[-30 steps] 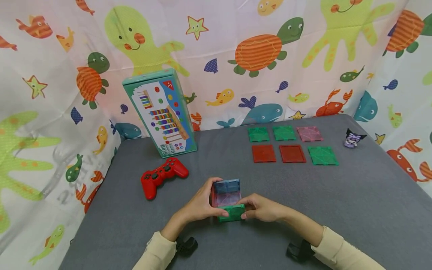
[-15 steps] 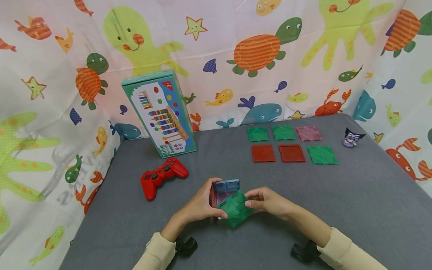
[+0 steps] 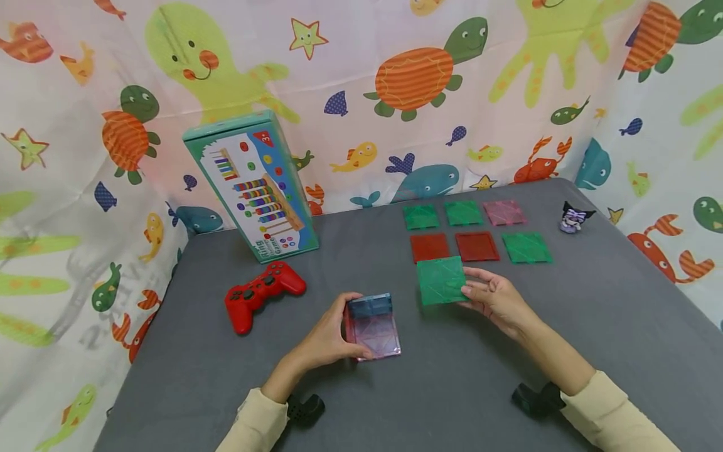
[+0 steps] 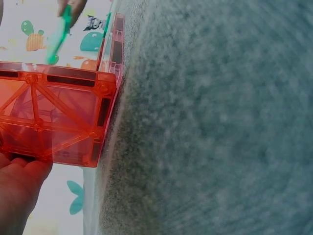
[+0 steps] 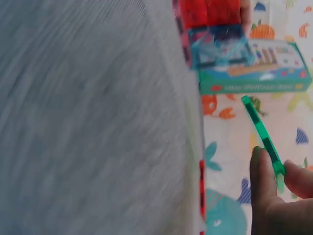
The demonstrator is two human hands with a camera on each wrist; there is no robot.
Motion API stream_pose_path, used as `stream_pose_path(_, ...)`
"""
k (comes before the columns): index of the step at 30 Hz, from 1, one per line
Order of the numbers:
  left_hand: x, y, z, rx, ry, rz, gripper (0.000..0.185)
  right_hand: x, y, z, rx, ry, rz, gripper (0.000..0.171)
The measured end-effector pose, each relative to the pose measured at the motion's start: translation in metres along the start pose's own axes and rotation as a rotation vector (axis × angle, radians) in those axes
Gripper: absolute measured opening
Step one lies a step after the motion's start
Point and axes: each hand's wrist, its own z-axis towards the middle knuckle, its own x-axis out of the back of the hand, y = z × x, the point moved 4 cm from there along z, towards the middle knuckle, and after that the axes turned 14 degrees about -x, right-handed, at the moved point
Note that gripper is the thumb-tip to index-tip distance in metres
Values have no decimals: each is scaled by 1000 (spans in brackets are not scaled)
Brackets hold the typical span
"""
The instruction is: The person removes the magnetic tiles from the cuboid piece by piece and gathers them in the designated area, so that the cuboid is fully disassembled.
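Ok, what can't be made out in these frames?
- Head view: left hand covers the tile structure's left wall.
- Right wrist view: motion blur smears the mat; green tile shows edge-on only.
- Head view: figurine too small for detail.

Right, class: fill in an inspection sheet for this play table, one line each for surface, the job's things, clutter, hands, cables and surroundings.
Surface: grey felt-like table.
Job's things: partly built tile box of red, blue and pink tiles; loose green tile; six flat tiles in two rows.
Clutter: red game controller; upright toy box; small figurine.
Hands: left hand grips the tile box; right hand pinches the green tile above the table.
Cables: nothing seen.
Surroundings: sea-animal print curtain behind and at both sides.
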Motion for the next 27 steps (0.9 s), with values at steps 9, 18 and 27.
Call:
stream_pose_path(9, 2, 3, 0, 26, -30, 13, 95, 17, 13, 7, -60, -159, -102, 70)
stream_pose_path(18, 9, 38, 4, 12, -45, -8, 88, 14, 21, 10, -79, -91, -257, 63)
stream_pose_path(27, 7, 27, 3, 36, -45, -24, 89, 6, 15, 6, -95, 27, -424, 65)
